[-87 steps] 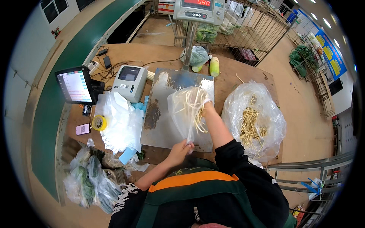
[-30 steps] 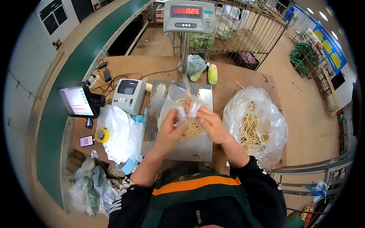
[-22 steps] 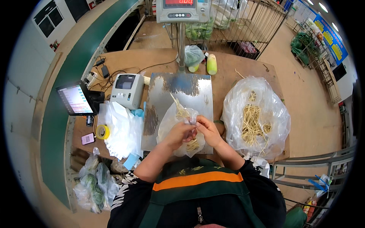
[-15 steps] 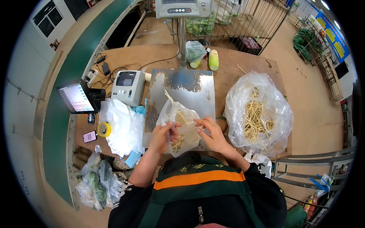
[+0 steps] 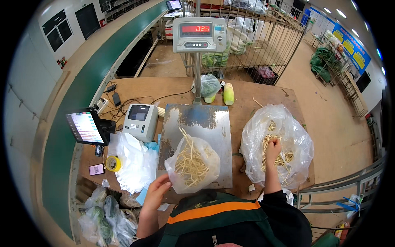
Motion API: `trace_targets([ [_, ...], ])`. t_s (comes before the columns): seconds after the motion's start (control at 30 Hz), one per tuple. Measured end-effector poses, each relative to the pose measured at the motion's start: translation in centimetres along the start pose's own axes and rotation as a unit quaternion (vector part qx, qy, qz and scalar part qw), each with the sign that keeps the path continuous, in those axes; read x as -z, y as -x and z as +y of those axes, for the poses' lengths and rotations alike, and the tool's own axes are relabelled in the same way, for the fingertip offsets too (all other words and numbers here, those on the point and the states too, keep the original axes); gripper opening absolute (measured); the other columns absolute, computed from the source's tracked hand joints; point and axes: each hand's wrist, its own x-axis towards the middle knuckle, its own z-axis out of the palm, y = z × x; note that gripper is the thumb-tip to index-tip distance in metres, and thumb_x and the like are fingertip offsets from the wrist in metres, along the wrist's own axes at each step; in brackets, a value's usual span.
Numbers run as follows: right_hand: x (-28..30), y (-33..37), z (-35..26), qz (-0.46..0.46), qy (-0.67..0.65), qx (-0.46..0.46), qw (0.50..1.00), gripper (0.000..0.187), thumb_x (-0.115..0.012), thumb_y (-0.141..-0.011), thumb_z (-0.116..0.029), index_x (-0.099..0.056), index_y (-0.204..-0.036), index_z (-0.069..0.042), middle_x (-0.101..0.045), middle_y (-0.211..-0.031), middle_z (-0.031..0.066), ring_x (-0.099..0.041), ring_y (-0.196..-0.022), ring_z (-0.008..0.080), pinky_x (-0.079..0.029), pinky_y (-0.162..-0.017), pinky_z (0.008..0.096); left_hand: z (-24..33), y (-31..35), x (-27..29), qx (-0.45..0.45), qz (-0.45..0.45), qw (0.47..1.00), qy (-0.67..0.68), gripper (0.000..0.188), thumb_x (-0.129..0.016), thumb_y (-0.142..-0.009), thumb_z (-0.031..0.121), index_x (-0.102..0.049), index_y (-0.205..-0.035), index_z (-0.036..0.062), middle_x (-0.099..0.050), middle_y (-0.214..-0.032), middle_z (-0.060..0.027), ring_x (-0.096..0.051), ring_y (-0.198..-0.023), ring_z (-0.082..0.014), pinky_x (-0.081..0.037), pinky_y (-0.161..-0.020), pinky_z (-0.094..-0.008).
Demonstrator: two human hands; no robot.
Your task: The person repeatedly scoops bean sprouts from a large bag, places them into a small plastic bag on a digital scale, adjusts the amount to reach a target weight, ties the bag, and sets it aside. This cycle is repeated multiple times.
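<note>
Two sprout bags: small bag (image 5: 192,165) on scale plate (image 5: 205,123), left hand (image 5: 156,192) gripping edge; right hand (image 5: 273,146) inside large bag (image 5: 275,144), grip indeterminate.

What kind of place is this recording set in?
Most likely a produce weighing and packing station in a warehouse or wholesale market. A platform scale holds a small clear bag of pale sprouts, a label printer stands beside it, and wire roll cages hold bagged greens behind.
</note>
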Motion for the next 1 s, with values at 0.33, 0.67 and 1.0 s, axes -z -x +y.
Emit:
trace_targets([
  [0.33, 1.3, 0.3, 11.9, -0.172, 0.547, -0.022, 0.819, 0.050, -0.069, -0.087, -0.031, -0.061, -0.126, -0.001, -0.062, -0.128, 0.0218, -0.050, -0.132, 0.0383, -0.041, -0.109, 0.0469, 0.6, -0.1, -1.1, -0.284, 0.230, 0.911, -0.191, 0.020, -0.060, -0.092, 0.003, -0.061, -0.112, 0.0015, -0.056, -0.109, -0.0062, -0.055, -0.096, -0.0143, -0.043, -0.085, -0.0279],
  [0.67, 10.6, -9.5, 7.5, -0.157, 0.216, -0.073, 0.961, 0.030, -0.050, -0.101, -0.025, -0.062, -0.094, 0.002, -0.069, -0.086, 0.0247, -0.066, -0.083, 0.0427, -0.051, -0.071, 0.0507, 1.5, -1.1, -5.1, -0.247, 0.231, 0.836, -0.432, 0.040, -0.077, -0.081, 0.017, -0.055, -0.111, 0.0003, -0.050, -0.104, -0.0112, -0.051, -0.091, -0.0237, -0.043, -0.080, -0.0347],
  [1.0, 21.2, -6.8, -14.1, 0.051, 0.246, 0.117, 0.961, 0.039, -0.047, -0.106, -0.036, -0.053, -0.088, -0.002, -0.061, -0.077, 0.0160, -0.061, -0.072, 0.0319, -0.044, -0.063, 0.0447, -0.6, -4.7, -3.6, -0.147, 0.177, 0.902, -0.365, 0.027, -0.067, -0.088, 0.005, -0.053, -0.109, -0.0029, -0.060, -0.098, -0.0086, -0.056, -0.086, -0.0176, -0.046, -0.078, -0.0302],
])
